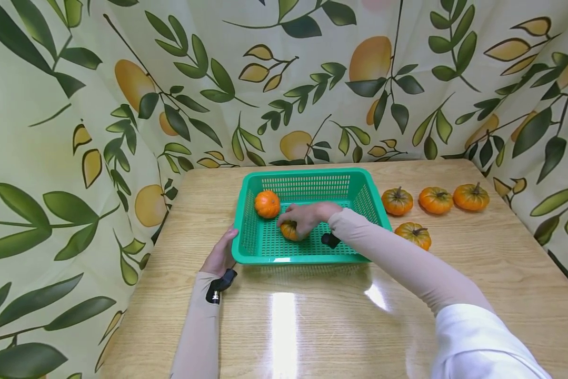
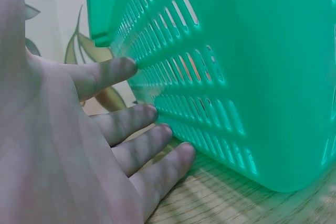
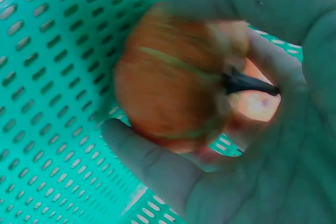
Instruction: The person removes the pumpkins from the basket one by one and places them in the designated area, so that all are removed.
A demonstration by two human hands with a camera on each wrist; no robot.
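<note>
Inside the green plastic basket (image 1: 312, 259), my right hand (image 1: 307, 217) grips a small orange pumpkin (image 1: 289, 230) close over the perforated floor. In the right wrist view, thumb and fingers curl round the sides of this pumpkin (image 3: 168, 82), its dark stem toward the palm. A second, brighter orange pumpkin (image 1: 267, 204) sits in the basket's left part. My left hand (image 1: 221, 253) is at the basket's left end, thumb by the rim. Seen from the left wrist, its fingers (image 2: 157, 174) reach out nearly straight against the slotted wall (image 2: 252, 77).
To the basket's right, several orange-green pumpkins stand on the wooden table (image 1: 340, 321): one by the basket (image 1: 397, 201), two farther right, and a nearer pumpkin (image 1: 414, 235) beside my right forearm. A leaf-patterned curtain (image 1: 284, 95) hangs behind and along both sides.
</note>
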